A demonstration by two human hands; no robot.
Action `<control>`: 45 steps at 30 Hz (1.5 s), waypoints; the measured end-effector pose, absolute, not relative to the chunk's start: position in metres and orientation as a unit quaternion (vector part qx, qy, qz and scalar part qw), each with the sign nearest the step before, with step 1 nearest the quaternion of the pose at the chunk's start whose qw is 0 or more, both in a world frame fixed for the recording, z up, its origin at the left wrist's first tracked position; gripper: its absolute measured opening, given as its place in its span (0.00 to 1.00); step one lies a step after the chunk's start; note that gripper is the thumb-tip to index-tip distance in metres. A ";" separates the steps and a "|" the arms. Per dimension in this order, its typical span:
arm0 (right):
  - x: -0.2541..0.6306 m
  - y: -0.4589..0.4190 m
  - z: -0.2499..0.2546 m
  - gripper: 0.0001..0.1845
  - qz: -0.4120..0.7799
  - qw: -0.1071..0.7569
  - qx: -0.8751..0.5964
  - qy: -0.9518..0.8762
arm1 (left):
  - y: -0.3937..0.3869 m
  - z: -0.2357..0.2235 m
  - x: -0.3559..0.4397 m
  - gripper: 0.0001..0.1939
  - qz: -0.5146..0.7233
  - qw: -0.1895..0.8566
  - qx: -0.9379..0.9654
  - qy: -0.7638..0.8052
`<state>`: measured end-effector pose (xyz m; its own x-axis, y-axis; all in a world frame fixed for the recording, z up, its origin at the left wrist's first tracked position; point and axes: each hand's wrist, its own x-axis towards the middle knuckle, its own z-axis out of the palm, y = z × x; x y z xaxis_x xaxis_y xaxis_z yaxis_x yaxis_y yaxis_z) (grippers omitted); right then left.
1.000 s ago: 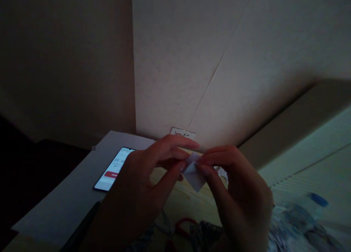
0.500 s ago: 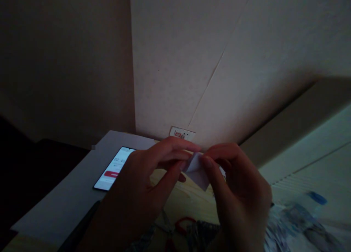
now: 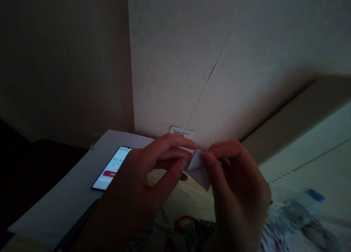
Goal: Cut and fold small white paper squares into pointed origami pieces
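Observation:
A small folded piece of white paper (image 3: 200,173) is held up between both hands over the wooden tabletop. My left hand (image 3: 145,179) pinches its left edge between thumb and fingers. On the other side, my right hand (image 3: 238,186) grips the paper, the thumb lying flat across its front and the fingers behind. A crease crosses the paper, and one corner points down. The right thumb and fingers cover much of its right part.
Left of the hands a lit phone (image 3: 111,171) showing a timer lies on a large white sheet (image 3: 65,193). Red-handled scissors (image 3: 182,222) are below the hands. A clear plastic bottle with a blue cap (image 3: 315,195) lies at right. Behind is a wall socket (image 3: 182,131).
My right thumb has slid up and across the paper's front, and the paper has turned slightly, its lower corner shifting right. The left hand keeps its pinch.

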<state>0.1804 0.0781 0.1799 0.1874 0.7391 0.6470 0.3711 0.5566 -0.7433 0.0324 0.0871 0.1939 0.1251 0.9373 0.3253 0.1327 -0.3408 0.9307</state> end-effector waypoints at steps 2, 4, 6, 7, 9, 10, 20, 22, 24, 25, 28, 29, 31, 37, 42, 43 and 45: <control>0.180 0.079 0.180 0.08 0.151 0.625 -0.442 -0.625 | 0.087 0.194 0.033 0.07 0.523 0.382 0.636 0.420; 0.180 0.080 0.180 0.09 0.153 0.627 -0.436 -0.627 | 0.088 0.195 0.033 0.06 0.530 0.379 0.633 0.418; 0.180 0.079 0.180 0.09 0.152 0.630 -0.433 -0.626 | 0.088 0.195 0.033 0.07 0.532 0.384 0.632 0.414; 0.180 0.079 0.180 0.09 0.151 0.631 -0.431 -0.627 | 0.088 0.195 0.033 0.08 0.531 0.386 0.633 0.410; 0.180 0.078 0.180 0.09 0.152 0.629 -0.432 -0.628 | 0.089 0.194 0.033 0.09 0.534 0.386 0.635 0.404; 0.180 0.077 0.180 0.09 0.154 0.627 -0.433 -0.630 | 0.089 0.194 0.033 0.09 0.534 0.385 0.634 0.406; 0.178 0.078 0.182 0.10 0.141 0.624 -0.438 -0.631 | 0.090 0.194 0.033 0.07 0.524 0.384 0.643 0.407; 0.178 0.077 0.182 0.10 0.141 0.624 -0.438 -0.632 | 0.089 0.194 0.032 0.07 0.522 0.386 0.640 0.411; 0.178 0.077 0.181 0.10 0.140 0.625 -0.440 -0.629 | 0.088 0.193 0.032 0.06 0.517 0.394 0.633 0.420; 0.178 0.077 0.181 0.10 0.141 0.625 -0.442 -0.628 | 0.088 0.193 0.031 0.06 0.514 0.400 0.629 0.425; 0.177 0.078 0.181 0.09 0.145 0.629 -0.440 -0.625 | 0.087 0.193 0.031 0.05 0.516 0.402 0.625 0.426; 0.177 0.078 0.182 0.10 0.147 0.629 -0.438 -0.625 | 0.087 0.193 0.031 0.05 0.521 0.395 0.626 0.425; 0.176 0.078 0.182 0.10 0.153 0.631 -0.428 -0.629 | 0.088 0.194 0.031 0.06 0.526 0.378 0.633 0.424; 0.178 0.074 0.183 0.07 0.191 0.620 -0.432 -0.627 | 0.090 0.197 0.033 0.08 0.569 0.378 0.609 0.403; 0.183 0.075 0.183 0.06 0.188 0.605 -0.440 -0.637 | 0.090 0.197 0.033 0.08 0.587 0.384 0.576 0.420; 0.183 0.075 0.183 0.07 0.185 0.604 -0.439 -0.639 | 0.091 0.197 0.033 0.08 0.583 0.382 0.580 0.421; 0.184 0.075 0.184 0.07 0.184 0.604 -0.437 -0.640 | 0.091 0.197 0.033 0.08 0.579 0.380 0.586 0.420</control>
